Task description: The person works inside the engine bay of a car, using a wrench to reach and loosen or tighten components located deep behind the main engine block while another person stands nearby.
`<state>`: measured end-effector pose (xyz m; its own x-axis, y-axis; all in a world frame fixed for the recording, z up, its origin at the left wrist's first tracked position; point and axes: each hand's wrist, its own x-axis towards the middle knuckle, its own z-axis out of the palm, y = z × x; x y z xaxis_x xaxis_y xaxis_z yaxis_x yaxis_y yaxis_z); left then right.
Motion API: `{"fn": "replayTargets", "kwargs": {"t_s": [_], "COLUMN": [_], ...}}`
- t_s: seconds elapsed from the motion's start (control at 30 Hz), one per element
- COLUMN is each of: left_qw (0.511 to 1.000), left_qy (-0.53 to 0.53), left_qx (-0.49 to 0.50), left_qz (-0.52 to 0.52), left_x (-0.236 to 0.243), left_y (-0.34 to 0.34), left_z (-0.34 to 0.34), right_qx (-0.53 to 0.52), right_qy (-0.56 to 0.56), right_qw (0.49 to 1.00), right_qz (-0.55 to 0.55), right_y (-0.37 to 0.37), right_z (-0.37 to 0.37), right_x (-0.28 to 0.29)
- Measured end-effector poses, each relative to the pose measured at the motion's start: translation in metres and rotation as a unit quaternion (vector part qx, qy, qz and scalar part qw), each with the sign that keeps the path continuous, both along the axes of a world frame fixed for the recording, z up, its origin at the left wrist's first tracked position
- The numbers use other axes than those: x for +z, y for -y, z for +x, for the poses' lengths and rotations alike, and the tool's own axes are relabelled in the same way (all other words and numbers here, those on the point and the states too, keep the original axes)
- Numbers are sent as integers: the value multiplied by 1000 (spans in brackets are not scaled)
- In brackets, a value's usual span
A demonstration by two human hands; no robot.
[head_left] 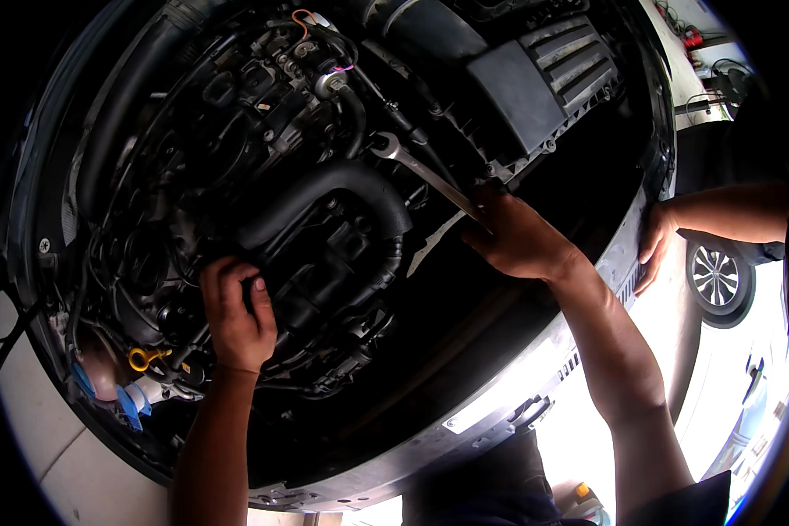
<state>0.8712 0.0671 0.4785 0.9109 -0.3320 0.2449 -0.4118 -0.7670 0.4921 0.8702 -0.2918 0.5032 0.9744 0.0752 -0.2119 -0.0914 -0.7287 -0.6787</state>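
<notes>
My right hand (522,238) is closed around the lower end of a long silver wrench (430,178). Its open jaw points up and left over the engine, close to a thin dark pipe. A thick black curved hose (324,188) arches between my two hands. By the left end of that hose, my left hand (238,316) rests among dark engine parts with its fingers curled and thumb alongside. Whatever the fingers grip there is lost in shadow. Right of the wrench tip sits the black ribbed air filter box (535,83).
At lower left are a yellow ring-shaped dipstick handle (139,358) and a blue reservoir cap (130,408). The car's front panel (491,412) curves below my arms. Another person's hand (657,245) rests on its right edge. A car wheel (720,279) shows beyond.
</notes>
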Motion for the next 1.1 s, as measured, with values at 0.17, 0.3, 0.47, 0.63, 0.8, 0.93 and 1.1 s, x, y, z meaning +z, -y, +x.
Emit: {"fn": "replayTargets", "kwargs": {"t_s": [0.17, 0.3, 0.47, 0.63, 0.8, 0.93, 1.1], "left_qw": [1000, 1000, 1000, 1000, 1000, 1000, 1000], "left_qy": [2, 3, 5, -15, 17, -9, -8], "left_qx": [-2, -3, -6, -10, -6, -9, -8], "left_qz": [10, 6, 13, 1, 10, -2, 2], "left_x": [-1, -3, 3, -2, -1, 2, 0], "left_y": [-1, 0, -1, 4, -1, 2, 0], "left_z": [0, 1, -1, 1, 1, 0, 0], "right_qx": [58, 127, 110, -7, -71, -94, -58], "right_qy": [-21, 140, 238, 188, 11, 32, -78], "right_qw": [998, 981, 965, 980, 996, 993, 985], "right_qz": [-6, -50, -28, -59, -55, -56, -145], "right_y": [15, 8, -1, -16, -50, -54, -80], "right_z": [11, 29, 44, 69, 84, 82, 89], "right_x": [16, 16, -14, -63, -17, -26, 11]}}
